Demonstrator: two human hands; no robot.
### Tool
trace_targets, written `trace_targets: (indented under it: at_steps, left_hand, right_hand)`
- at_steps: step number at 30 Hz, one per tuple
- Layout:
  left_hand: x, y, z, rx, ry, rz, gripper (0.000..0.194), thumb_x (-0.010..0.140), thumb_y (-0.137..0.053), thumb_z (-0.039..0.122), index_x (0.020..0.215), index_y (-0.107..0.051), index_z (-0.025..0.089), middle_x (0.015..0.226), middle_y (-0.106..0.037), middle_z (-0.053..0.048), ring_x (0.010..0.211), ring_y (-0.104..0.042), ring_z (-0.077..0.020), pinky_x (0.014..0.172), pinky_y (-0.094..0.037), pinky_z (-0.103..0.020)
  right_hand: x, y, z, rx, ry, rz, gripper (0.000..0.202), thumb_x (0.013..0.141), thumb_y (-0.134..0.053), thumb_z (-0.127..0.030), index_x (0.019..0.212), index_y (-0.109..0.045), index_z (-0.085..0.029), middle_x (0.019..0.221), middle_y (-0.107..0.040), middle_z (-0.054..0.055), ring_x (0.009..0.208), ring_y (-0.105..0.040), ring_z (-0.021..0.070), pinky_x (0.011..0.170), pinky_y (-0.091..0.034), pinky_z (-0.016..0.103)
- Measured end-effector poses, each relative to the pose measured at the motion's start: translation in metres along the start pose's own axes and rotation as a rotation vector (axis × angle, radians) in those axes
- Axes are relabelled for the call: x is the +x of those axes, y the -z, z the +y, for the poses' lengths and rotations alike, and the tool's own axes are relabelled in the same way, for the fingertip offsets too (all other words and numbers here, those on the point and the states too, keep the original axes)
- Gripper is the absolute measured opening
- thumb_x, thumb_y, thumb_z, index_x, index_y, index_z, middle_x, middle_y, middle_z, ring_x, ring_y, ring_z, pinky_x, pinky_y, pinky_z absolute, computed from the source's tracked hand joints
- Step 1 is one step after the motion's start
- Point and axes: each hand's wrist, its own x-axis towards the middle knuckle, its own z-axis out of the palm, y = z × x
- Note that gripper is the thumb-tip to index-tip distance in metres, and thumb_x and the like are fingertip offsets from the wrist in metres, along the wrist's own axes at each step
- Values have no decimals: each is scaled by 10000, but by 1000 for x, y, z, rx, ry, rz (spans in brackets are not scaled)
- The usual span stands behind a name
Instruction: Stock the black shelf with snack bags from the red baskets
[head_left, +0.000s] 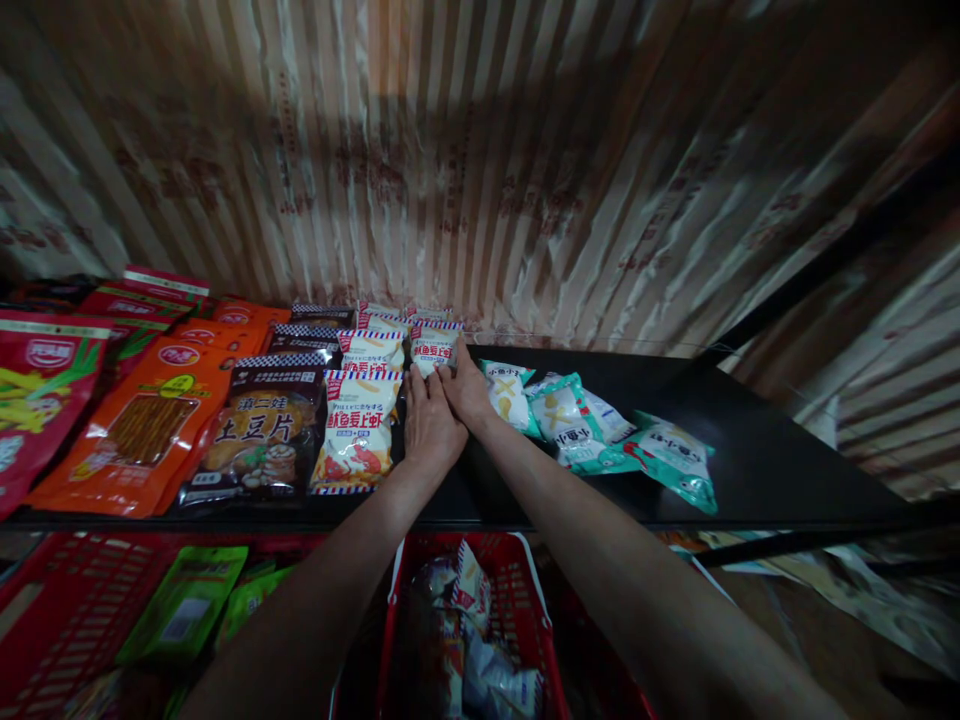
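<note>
Black shelf (780, 445), 3 brown bags (259, 435), left hand (431, 425) and right hand (469, 390) touching 1 white bag (435, 347), fingers' hold unclear

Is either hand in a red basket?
No, the left hand and right hand are both over the black shelf, at a white bag.

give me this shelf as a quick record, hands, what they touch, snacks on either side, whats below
left hand: fingers at the lower part of a white packet with striped ends
right hand: at the same packet's right side
shelf: black
leftward: dark brown packets, orange packets, red packets
rightward: teal-and-white packets
below: red basket holding packets
</note>
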Motion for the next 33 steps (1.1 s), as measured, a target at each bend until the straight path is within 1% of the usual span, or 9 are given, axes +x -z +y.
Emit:
trace_targets:
  at_steps: [6, 9, 11, 14, 17, 21, 26, 30, 33]
  left_hand:
    - [-9, 5, 7, -22, -47, 24, 575, 780, -441, 135, 1327, -345, -13, 1451, -256, -264, 1377, -143, -332, 1097, -224, -497]
    - [-35, 20, 9, -1, -208, 88, 589, 763, -400, 72, 1340, -314, -7, 1464, -251, -236, 1388, -122, -285, 1110, -226, -474]
    - [-56, 35, 4, 38, -323, 132, 591, 767, -406, 72, 1352, -320, 59, 1493, -222, -175, 1398, -71, -259, 1118, -216, -471]
    - [-83, 56, -15, 113, -317, 197, 556, 773, -431, 85, 1323, -371, 136, 1502, -214, -136, 1400, -54, -265, 1106, -219, -512]
    - [-101, 68, -40, 157, -210, 249, 531, 785, -448, 98, 1312, -386, 120, 1503, -195, -158, 1398, -55, -291, 1097, -227, -518]
    - [-121, 69, -60, 130, -101, 300, 530, 810, -448, 130, 1333, -364, 139, 1511, -164, -149, 1398, -45, -297, 1088, -244, -520]
    - [-139, 67, -61, 101, -133, 210, 553, 812, -423, 126, 1358, -336, 108, 1500, -184, -176, 1396, -74, -289, 1089, -252, -502]
    - [-138, 70, -64, 87, -141, 197, 576, 814, -421, 129, 1377, -301, 129, 1509, -165, -168, 1397, -74, -277, 1090, -254, -499]
    - [-136, 74, -71, 89, -140, 209, 547, 810, -425, 120, 1350, -337, 120, 1498, -197, -173, 1397, -70, -276, 1088, -258, -498]
  right_hand:
    - [0, 6, 2, 28, 76, 22, 534, 794, -452, -122, 1325, -403, -107, 1321, -483, 137, 1251, -421, 218, 1070, -305, 372]
    - [-5, 12, 0, 88, 215, 78, 482, 808, -426, -148, 1290, -441, -127, 1350, -452, 120, 1283, -371, 214, 1088, -272, 398]
    - [-11, 15, -5, 114, 293, 114, 448, 822, -409, -171, 1266, -461, -140, 1335, -466, 112, 1274, -375, 215, 1086, -268, 422]
    - [-25, 16, -16, 136, 334, 144, 413, 836, -395, -202, 1233, -489, -138, 1284, -508, 122, 1230, -422, 220, 1056, -311, 424]
    - [-44, 12, -30, 176, 298, 102, 404, 840, -394, -221, 1218, -508, -137, 1230, -546, 128, 1148, -499, 216, 1000, -382, 391]
    - [-67, 6, -48, 188, 169, -73, 413, 850, -402, -249, 1224, -507, -108, 1167, -595, 144, 1065, -563, 221, 964, -411, 384]
    - [-80, 1, -59, 169, 80, -208, 421, 880, -380, -290, 1263, -473, -139, 1175, -599, 118, 1081, -559, 220, 971, -396, 391]
    - [-81, -3, -61, 178, 23, -214, 431, 899, -353, -343, 1277, -465, -168, 1236, -565, 110, 1161, -510, 227, 1001, -366, 399]
    - [-84, -4, -63, 198, -21, -211, 417, 896, -368, -339, 1251, -493, -158, 1244, -560, 118, 1205, -475, 234, 1024, -341, 408]
